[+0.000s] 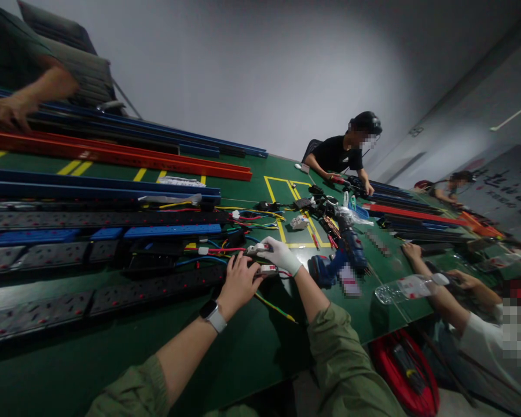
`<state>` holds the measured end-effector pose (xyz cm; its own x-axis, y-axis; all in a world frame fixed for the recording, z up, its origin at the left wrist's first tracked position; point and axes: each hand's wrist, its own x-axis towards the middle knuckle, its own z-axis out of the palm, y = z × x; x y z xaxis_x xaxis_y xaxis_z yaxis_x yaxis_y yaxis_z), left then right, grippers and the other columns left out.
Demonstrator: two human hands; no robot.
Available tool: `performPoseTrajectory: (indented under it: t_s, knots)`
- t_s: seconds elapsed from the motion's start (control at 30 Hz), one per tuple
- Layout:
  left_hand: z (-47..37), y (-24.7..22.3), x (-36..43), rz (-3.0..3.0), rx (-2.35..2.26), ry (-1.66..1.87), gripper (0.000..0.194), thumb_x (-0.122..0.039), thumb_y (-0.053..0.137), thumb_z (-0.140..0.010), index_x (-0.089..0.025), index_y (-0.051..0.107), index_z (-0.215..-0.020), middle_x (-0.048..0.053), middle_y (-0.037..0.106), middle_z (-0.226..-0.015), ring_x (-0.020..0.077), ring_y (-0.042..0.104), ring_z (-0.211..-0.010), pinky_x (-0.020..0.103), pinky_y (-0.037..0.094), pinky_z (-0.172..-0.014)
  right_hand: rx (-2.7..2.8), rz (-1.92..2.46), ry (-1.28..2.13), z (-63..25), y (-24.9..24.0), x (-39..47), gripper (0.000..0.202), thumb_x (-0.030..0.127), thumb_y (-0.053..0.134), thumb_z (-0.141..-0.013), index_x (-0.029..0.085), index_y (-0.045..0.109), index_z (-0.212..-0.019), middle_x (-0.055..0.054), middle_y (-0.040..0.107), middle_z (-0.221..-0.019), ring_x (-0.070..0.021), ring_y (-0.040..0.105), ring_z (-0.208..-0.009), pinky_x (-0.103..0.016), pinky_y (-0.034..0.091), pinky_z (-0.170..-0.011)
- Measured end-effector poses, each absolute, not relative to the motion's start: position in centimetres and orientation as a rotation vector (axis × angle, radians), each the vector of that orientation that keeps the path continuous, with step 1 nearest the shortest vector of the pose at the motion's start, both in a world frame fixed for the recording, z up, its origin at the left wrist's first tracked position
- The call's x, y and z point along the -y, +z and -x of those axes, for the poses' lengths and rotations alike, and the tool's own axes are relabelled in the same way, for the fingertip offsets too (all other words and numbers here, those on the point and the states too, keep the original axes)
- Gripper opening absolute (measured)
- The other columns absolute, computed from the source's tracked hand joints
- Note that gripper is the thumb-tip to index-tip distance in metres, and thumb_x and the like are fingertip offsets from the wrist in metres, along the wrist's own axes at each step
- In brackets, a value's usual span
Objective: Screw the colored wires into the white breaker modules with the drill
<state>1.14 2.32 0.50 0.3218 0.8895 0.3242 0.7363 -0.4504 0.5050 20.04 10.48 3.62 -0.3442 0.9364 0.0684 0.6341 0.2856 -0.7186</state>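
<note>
Right hand [282,256]: gloved, pointing toward eleven o'clock, fingertips pinching the upper white block [257,249].
Left hand [239,282]: palm down, toward one o'clock, thumb at the lower white block [268,270]; whether grasping, I can't tell.
Twelve o'clock: both blocks.

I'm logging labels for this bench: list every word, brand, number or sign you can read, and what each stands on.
No text reads clearly enough to quote.
Wall sign: large dark characters, too slanted and blurred to read.
Bottle: label too blurred.
Black shirt: small white mark, no legible word.
Orange rail: faint marks, unreadable.
White block: any print too small.
</note>
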Motion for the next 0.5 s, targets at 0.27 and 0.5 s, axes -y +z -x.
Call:
performPoseTrajectory:
  t_s: [0.27, 0.5]
  knots:
    - [-1.4, 0.9, -1.9, -2.307, -1.510, 0.859, 0.031, -0.048, 0.059, -0.089, -0.023, 0.065, -0.107, 0.013, 0.060, -0.120, 0.0345, 0.043, -0.131, 0.055, 0.037, -0.108, 2.037, 1.294, 0.883, -20.1, 4.2, -9.6, 0.039, 0.028, 0.066, -0.083, 0.021, 0.065, -0.122, -0.006, 0.070, -0.118, -0.0206, 0.065, -0.110, -0.036, 0.048, -0.101]
    - [0.4, 4.8, -2.4, -2.238, -1.507, 1.114, 0.025, -0.037, 0.048, -0.097, -0.020, 0.056, -0.114, 0.012, 0.062, -0.118, 0.0272, 0.052, -0.117, 0.044, 0.042, -0.104, 1.568, 1.376, 0.687, -24.8, 5.1, -3.1, 0.045, 0.032, 0.063, -0.088, 0.023, 0.060, -0.132, -0.011, 0.061, -0.137, -0.0236, 0.060, -0.122, -0.040, 0.051, -0.101]
